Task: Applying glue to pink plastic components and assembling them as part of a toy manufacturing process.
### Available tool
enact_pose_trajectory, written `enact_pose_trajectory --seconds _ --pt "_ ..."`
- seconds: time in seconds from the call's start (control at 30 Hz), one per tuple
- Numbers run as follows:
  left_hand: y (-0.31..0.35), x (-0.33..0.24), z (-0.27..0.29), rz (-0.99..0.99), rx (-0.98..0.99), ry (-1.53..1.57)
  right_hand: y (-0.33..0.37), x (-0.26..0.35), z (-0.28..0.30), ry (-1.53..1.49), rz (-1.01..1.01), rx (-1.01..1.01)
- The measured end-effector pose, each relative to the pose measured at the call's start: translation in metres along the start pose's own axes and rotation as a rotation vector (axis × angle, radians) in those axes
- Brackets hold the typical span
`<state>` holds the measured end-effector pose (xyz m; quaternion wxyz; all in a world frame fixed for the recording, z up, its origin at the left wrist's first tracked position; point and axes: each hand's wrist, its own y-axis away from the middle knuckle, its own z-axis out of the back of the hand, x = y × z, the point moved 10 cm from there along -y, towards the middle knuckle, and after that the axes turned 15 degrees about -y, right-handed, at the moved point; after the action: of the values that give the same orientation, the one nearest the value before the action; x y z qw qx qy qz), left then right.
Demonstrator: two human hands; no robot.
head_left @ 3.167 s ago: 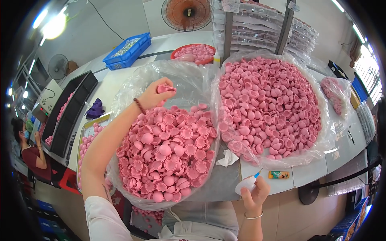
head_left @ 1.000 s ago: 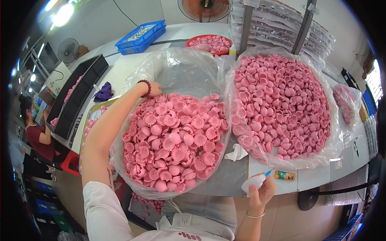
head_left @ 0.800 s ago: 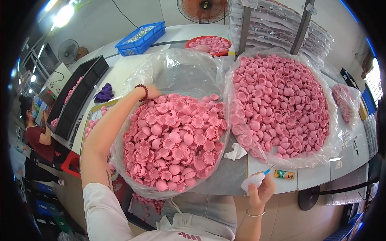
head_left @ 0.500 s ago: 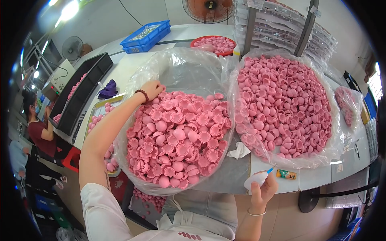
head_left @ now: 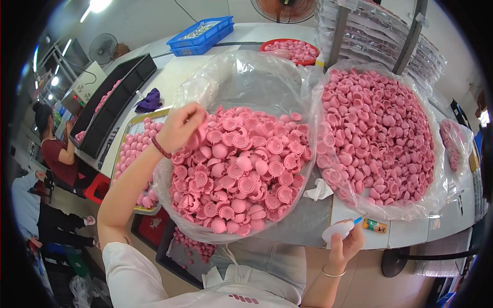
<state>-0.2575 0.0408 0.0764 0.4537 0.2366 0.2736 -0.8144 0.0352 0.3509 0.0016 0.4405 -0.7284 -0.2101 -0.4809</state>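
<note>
At the left edge of a heap of pink plastic half shells (head_left: 241, 169) in a clear plastic bag, my left hand (head_left: 181, 128) is closed, fingers bent downward. A pink half shell (head_left: 197, 136) shows under its fingertips; the palm hides part of it. Low on the right, my right hand (head_left: 347, 245) grips a small white squeeze bottle (head_left: 335, 233) with a blue nozzle and thin needle tip. Just beyond that hand lies a small green and orange tube-shaped item (head_left: 375, 226). A crumpled white tissue (head_left: 319, 190) rests between the two bags.
A second bag of pink shells (head_left: 380, 133) fills the right. On the left are a tray of pink balls (head_left: 134, 149), a purple cloth (head_left: 149, 101) and a long black bin (head_left: 115, 102). Behind are blue crates (head_left: 201, 36) and a red basin (head_left: 290, 51). A co-worker (head_left: 56, 146) sits far left.
My left hand has drawn back from the far left part of the heap, nearer and leftward, with pink now under its fingers. My right hand keeps its hold on the bottle. The view has shifted slightly.
</note>
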Motion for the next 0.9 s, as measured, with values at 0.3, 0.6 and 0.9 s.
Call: enact_pose_trajectory --seconds 0.3,0.6,0.9 --pt "-0.002 -0.035 0.01 -0.268 -0.045 -0.202 0.0 0.003 -0.005 0.071 0.049 0.039" --pt "-0.062 -0.131 -0.108 -0.618 0.257 -0.207 0.001 0.005 -0.002 0.083 0.047 0.031" --pt "-0.116 -0.098 -0.249 -0.402 0.847 -0.567 0.001 0.001 -0.001 0.071 0.034 0.02"
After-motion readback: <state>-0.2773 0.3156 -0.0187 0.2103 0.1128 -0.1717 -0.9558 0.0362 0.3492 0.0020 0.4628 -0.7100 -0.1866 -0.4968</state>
